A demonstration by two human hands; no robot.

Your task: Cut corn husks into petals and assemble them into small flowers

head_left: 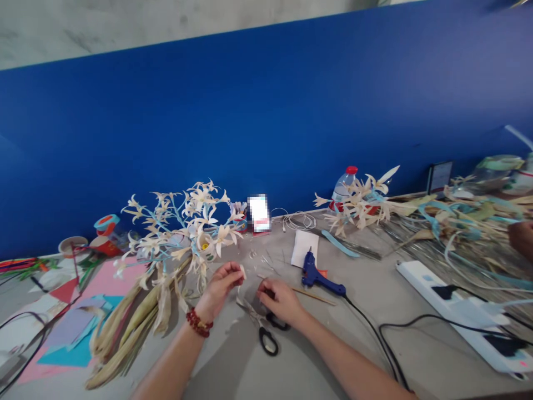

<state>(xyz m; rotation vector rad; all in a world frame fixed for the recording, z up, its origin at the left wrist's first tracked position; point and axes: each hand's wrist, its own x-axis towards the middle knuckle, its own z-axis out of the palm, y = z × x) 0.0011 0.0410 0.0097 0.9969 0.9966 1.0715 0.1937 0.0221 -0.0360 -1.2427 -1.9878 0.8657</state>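
One left hand (220, 289) tight on pale strip (243, 272), right hand (282, 301) curled, contents unclear (screen (260, 212) illegible)

Soft, dim light is falling across the worktop (433, 355); a shadow (233, 355) is darkening its near edge, the panel (266, 111) is paling rightward, the pixelated screen (260, 214) is glaring, and the far right corner is blurring.

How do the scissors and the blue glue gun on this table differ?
Colour: the scissors have black handle loops and silvery blades; the glue gun has a blue body.
Cord: a black cord runs from the glue gun; the scissors have none.
Place: the scissors lie between the person's forearms; the glue gun lies right of the right hand.
Both lie on the grey table.
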